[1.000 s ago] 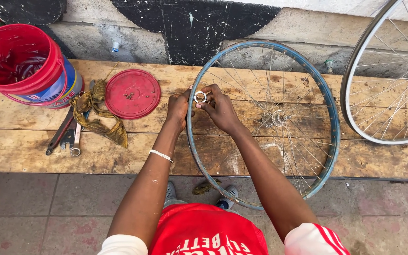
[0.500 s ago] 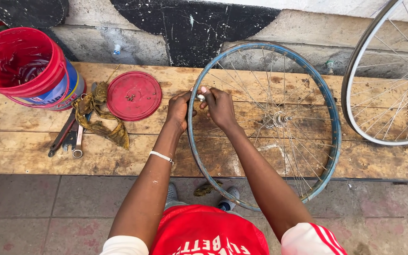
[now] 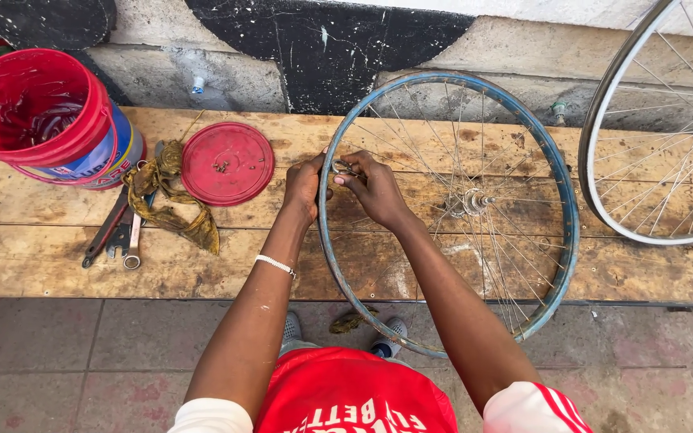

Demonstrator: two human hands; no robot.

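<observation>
A blue-rimmed spoked bicycle wheel (image 3: 559,200) lies flat on a wooden bench (image 3: 42,256), its near edge hanging past the bench front. My left hand (image 3: 305,186) and my right hand (image 3: 372,188) meet at the wheel's left rim. Between their fingertips they pinch a small round metal tool (image 3: 342,167) set on a spoke at the rim. The wheel's hub and axle (image 3: 468,201) sit at its centre, right of my hands.
A red bucket (image 3: 46,116) stands at the bench's left end, with its red lid (image 3: 227,163) beside it. A dirty yellow rag (image 3: 172,204) and wrenches (image 3: 118,232) lie near. A second silver wheel (image 3: 603,184) rests at right. A painted wall runs behind.
Both hands stay at the same spot on the left rim, fingers shifting slightly around the small metal tool. The wheel has barely moved.
</observation>
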